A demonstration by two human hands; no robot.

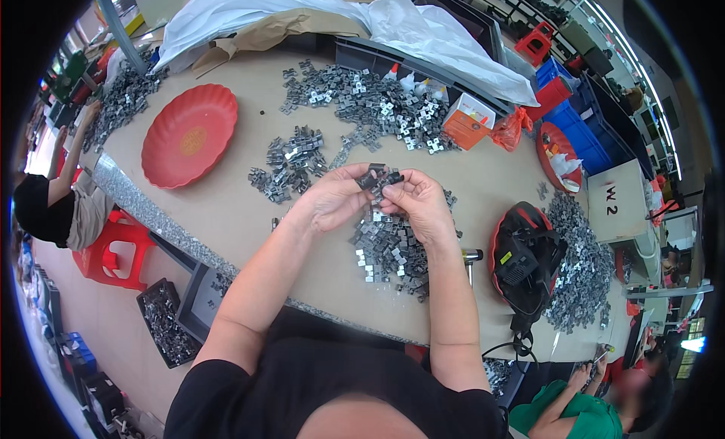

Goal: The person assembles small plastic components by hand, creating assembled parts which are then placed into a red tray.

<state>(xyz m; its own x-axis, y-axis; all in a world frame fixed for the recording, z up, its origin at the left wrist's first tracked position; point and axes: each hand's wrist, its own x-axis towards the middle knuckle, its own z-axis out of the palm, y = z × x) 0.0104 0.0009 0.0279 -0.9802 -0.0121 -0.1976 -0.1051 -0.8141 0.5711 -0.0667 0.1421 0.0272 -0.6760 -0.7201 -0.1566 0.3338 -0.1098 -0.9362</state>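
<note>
Dark grey pieces [380, 177] are held up over the middle of the table [226, 205]. The left hand [332, 202] pinches them from the left, thumb and fingers close together; the right hand [424, 206] grips them from the right, its fingers curled. Just below the hands in view lies a near pile [396, 250] of small grey parts. A smaller pile [298, 158] lies to its far left, and a far pile [400, 114] stretches beyond, toward a box [464, 128]. At left is a red dish [189, 137]; at right, a black bundle [525, 258].
</note>
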